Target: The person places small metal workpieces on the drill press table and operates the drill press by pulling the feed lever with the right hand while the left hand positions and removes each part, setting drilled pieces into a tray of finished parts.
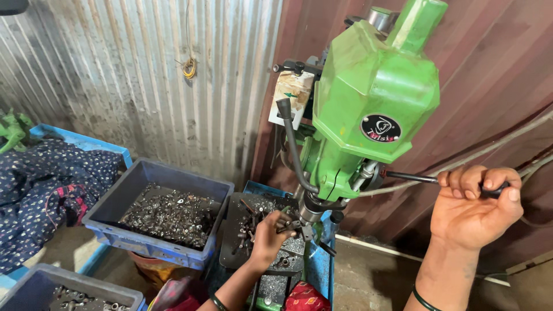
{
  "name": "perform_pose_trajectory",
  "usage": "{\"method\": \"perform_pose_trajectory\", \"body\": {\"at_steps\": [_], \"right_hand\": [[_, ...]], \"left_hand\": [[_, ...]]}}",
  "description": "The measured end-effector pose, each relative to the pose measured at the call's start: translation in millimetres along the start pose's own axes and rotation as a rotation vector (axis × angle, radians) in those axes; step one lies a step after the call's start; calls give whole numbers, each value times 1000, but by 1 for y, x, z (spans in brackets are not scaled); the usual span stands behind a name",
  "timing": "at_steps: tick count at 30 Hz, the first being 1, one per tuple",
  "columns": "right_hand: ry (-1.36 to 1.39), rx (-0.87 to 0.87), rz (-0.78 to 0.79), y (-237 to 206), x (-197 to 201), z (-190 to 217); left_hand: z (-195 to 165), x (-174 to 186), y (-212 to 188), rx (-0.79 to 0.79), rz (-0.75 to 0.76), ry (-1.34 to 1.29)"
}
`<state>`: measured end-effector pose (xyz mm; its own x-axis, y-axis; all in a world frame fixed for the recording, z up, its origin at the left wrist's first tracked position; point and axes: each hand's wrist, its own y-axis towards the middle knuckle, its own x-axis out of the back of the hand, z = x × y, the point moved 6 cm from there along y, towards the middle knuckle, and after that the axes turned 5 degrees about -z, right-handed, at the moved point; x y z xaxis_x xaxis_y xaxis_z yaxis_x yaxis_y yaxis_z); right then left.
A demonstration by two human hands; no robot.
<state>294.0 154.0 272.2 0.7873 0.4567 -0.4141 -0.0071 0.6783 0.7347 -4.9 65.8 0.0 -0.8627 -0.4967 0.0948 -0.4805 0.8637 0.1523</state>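
Green drill press (374, 98) — right hand (472, 210) grips feed handle (412, 178), blue crate (155, 222) beside

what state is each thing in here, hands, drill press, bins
right hand: closed in a grip on the feed lever
feed lever: held, sticking out to the right of the machine
left hand: under the spindle, fingers on a small metal part
green drill press: upright; whether it is running cannot be told
blue bin: open, partly filled with small metal parts
dark patterned cloth: crumpled, lying at left
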Motion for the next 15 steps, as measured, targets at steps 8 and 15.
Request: {"method": "perform_pose_trajectory", "body": {"at_steps": [8,15], "right_hand": [[-5,11,-17,-1,-4,1],[19,-6,-2,-3,-4,2]], "left_hand": [[-33,9,-10,-236,-26,211],[-16,6,-9,-139,-124,99]]}}
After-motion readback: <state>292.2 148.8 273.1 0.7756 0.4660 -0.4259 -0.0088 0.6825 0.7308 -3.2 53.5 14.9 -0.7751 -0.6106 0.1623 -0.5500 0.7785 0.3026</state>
